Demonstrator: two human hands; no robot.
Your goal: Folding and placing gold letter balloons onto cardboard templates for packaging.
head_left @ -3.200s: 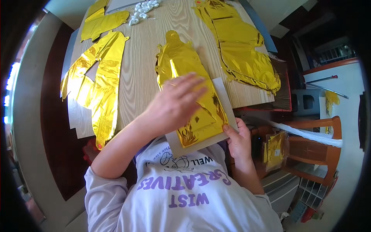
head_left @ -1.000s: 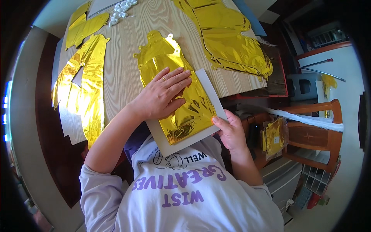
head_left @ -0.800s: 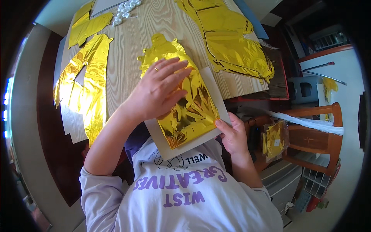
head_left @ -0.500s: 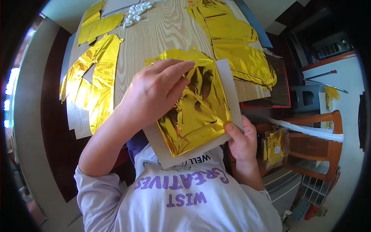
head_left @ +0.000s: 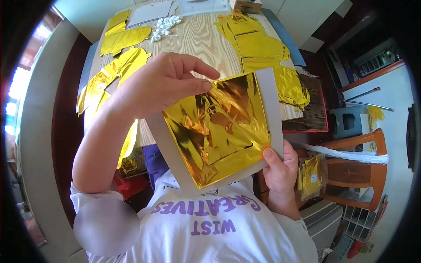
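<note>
A folded gold foil balloon (head_left: 232,140) lies on a light grey card (head_left: 272,105), held in front of my chest. My right hand (head_left: 280,168) grips the card by its right edge, with the thumb pressing on the foil's lower right corner. Over the upper left of the foil hovers my left hand (head_left: 175,79), thumb and forefinger apart, the thumb tip close to or touching the foil. Its other fingers are partly hidden. Flat gold foil balloons lie on the table, one on the left (head_left: 112,72) and a larger one on the right (head_left: 263,48).
White ribbon bundles (head_left: 165,27) sit at the far left of the wooden table (head_left: 197,37), near white sheets (head_left: 151,13) and a clear tray (head_left: 204,6). To my right stands a wooden chair (head_left: 372,175) with a bagged gold foil pack (head_left: 312,177) beside it, and a grey stool (head_left: 346,120) beyond.
The foil's far flap, which stuck out past the card, is now folded down to a straight edge. My left hand has lifted off it. The view takes in more of the table's far end.
</note>
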